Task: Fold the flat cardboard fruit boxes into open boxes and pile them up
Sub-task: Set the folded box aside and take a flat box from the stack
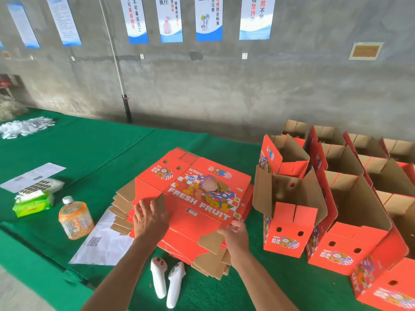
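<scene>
A pile of flat orange fruit boxes printed "FRESH FRUIT" lies on the green table, brown flaps sticking out at its left and near edges. My left hand rests on the top flat box at its left near corner, fingers spread over an orange flap. My right hand pinches the near right edge of the same top box, thumb on top. Folded open boxes stand in rows to the right, brown insides showing.
A bottle of orange drink stands left of the pile, with a green tissue pack and papers nearby. Two white controllers lie at the near edge. White packets sit far left. A concrete wall runs behind.
</scene>
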### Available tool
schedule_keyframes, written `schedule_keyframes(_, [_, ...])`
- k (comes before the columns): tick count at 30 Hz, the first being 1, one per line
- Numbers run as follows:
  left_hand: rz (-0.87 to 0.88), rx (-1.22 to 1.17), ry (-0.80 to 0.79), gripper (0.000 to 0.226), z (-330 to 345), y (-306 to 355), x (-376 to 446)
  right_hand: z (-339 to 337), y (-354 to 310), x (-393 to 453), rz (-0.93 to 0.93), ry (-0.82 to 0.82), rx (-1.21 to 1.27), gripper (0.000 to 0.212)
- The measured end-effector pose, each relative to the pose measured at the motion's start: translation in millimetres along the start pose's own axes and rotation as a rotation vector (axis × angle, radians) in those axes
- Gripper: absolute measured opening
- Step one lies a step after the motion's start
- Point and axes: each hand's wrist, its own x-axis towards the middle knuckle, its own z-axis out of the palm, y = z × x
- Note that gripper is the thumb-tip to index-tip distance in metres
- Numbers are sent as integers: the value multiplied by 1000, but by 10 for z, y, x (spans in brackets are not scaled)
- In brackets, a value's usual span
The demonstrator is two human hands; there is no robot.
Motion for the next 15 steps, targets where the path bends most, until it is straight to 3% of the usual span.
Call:
schedule_keyframes(5, [11, -171, 102, 54, -129, 57, -59, 107, -333, -174, -255, -93, 152, 56])
schedule_keyframes(10, [84, -266, 229, 48, -318, 234, -227, -260, -926, -398, -594, 15, -103, 56])
schedule_keyframes(15, [319, -370, 271, 54, -432, 416, -671, -937, -1486, -674, -829, 35, -192, 47])
